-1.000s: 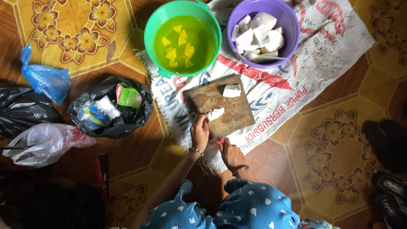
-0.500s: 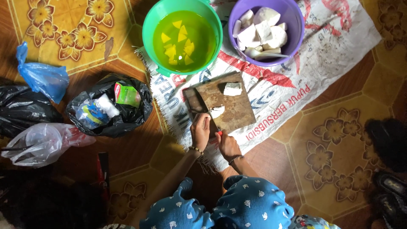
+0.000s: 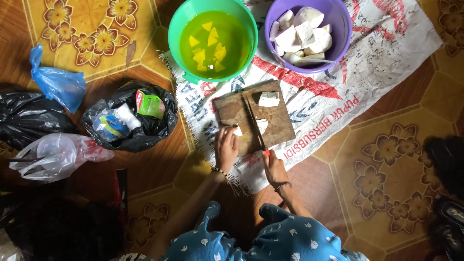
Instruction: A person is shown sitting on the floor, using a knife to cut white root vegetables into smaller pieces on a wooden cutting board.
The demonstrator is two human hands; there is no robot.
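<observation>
A wooden cutting board [image 3: 278,128] lies on a white woven sack [image 3: 382,63] on the floor. My left hand [image 3: 225,147] rests on the board's near left corner, fingers on a small white piece [image 3: 238,131]. My right hand [image 3: 273,166] grips a knife [image 3: 254,123] by its red handle, the blade lying across the board. More white pieces lie by the blade [image 3: 262,125], and a larger chunk [image 3: 268,99] sits at the board's far side.
Beyond the board stand a green bucket [image 3: 176,36] of yellow liquid with floating slices and a purple bucket [image 3: 338,41] of white chunks. Left are a black bag [image 3: 159,128] of packets, a blue bag [image 3: 58,84] and a clear bag [image 3: 58,154]. Dark shoes [image 3: 447,193] sit right.
The view has drawn closer and shifted a little. My left hand has moved onto the white piece at the board's corner, and my right hand has moved apart from it, gripping the knife handle.
</observation>
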